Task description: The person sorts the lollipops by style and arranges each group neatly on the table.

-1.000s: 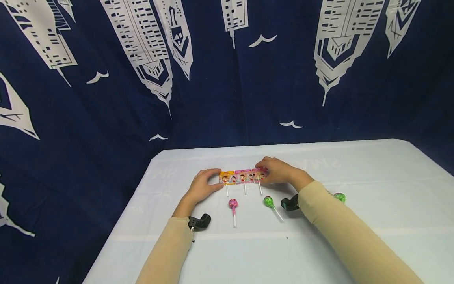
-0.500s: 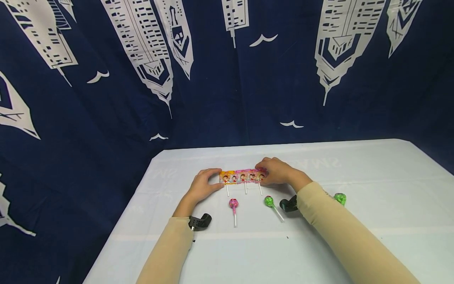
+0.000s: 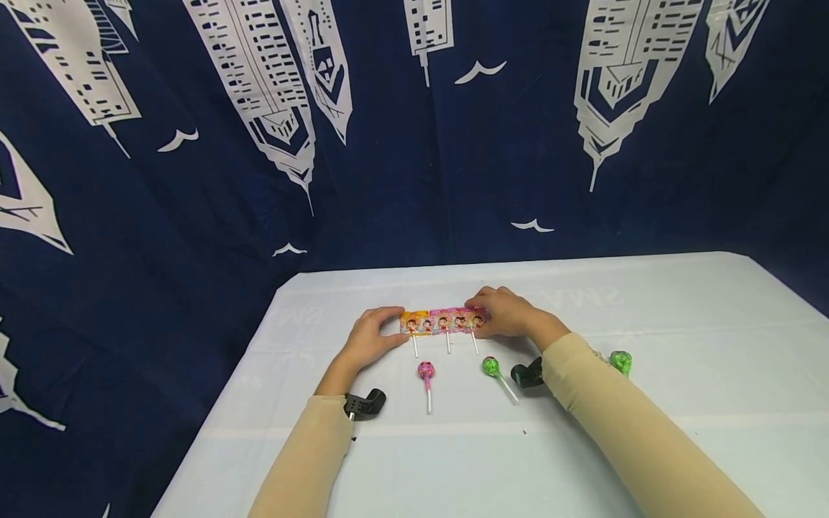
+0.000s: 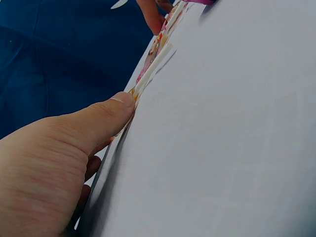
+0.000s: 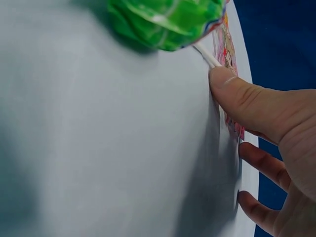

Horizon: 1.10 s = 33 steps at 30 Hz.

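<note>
Because its ends are pinched by the left hand (image 3: 370, 339) and the right hand (image 3: 510, 314), the row of wrapped lollipops (image 3: 443, 321) is presumably held straight on the white table (image 3: 699, 316).

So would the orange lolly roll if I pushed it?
Probably not: the orange lolly looks flat, unlike the round pink lolly. It's likely light too, since it looks small beside the left hand pinching its edge. Its stick looks straight, so that part is probably stiff.
</note>
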Tool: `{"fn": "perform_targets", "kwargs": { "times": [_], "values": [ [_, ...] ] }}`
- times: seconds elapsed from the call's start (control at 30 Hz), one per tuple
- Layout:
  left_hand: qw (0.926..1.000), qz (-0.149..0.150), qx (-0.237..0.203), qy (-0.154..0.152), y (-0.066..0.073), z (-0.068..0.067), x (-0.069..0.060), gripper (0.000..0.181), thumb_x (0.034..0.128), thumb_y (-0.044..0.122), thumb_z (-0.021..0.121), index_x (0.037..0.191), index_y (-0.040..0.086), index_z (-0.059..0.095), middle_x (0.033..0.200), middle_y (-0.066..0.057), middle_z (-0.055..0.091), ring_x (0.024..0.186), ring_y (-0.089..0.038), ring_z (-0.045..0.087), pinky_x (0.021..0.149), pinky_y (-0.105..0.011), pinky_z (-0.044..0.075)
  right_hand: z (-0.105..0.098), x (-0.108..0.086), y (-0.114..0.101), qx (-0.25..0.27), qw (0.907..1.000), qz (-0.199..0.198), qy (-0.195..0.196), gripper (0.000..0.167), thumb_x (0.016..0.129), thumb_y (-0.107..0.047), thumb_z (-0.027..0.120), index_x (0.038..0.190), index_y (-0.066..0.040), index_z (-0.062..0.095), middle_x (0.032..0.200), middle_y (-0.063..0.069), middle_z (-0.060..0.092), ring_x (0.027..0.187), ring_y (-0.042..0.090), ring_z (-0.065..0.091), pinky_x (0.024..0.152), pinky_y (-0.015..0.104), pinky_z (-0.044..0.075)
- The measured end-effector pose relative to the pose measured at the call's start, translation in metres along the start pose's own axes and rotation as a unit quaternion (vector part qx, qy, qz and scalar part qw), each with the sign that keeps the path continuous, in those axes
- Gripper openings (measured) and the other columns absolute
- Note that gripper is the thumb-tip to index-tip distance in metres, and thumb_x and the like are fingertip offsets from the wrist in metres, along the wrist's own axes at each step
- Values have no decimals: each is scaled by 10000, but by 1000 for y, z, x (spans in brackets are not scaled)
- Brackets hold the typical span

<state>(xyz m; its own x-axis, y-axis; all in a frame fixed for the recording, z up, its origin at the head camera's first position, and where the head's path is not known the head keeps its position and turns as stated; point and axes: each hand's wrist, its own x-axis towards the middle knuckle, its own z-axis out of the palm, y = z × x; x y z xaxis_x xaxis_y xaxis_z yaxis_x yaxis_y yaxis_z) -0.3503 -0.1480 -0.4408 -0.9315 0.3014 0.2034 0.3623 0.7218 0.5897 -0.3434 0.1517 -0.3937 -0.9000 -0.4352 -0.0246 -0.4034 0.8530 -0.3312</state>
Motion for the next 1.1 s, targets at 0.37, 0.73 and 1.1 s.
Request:
{"fn": "perform_targets", "kwargs": {
  "times": [0.37, 0.73, 1.1],
  "values": [
    [10000, 6, -15, -2, 1, 0, 0, 558, 849, 295, 793, 1365, 181, 613, 1439, -61, 588, 1395, -312, 459, 1175, -518, 348, 1, -1, 1, 22, 9999, 111, -24, 643, 840, -274, 799, 1416, -112, 563, 1425, 134, 543, 1235, 345, 500, 1062, 572, 432],
    [10000, -18, -27, 3, 0, 0, 0, 558, 846, 289, 794, 1363, 183, 615, 1438, -59, 589, 1402, -315, 451, 1176, -527, 343, 1, -2, 1, 108, 9998, 183, -66, 667, 839, -274, 802, 1431, -104, 545, 1447, 144, 526, 1276, 356, 478, 1093, 582, 406],
    [10000, -28, -33, -6, -1, 1, 1, 560, 846, 296, 793, 1365, 187, 612, 1441, -54, 587, 1401, -309, 453, 1178, -521, 341, 4, -2, 4, 139, 9998, 149, -46, 669, 845, -287, 799, 1435, -111, 538, 1445, 149, 533, 1284, 361, 477, 1106, 582, 398]
  ]
}}
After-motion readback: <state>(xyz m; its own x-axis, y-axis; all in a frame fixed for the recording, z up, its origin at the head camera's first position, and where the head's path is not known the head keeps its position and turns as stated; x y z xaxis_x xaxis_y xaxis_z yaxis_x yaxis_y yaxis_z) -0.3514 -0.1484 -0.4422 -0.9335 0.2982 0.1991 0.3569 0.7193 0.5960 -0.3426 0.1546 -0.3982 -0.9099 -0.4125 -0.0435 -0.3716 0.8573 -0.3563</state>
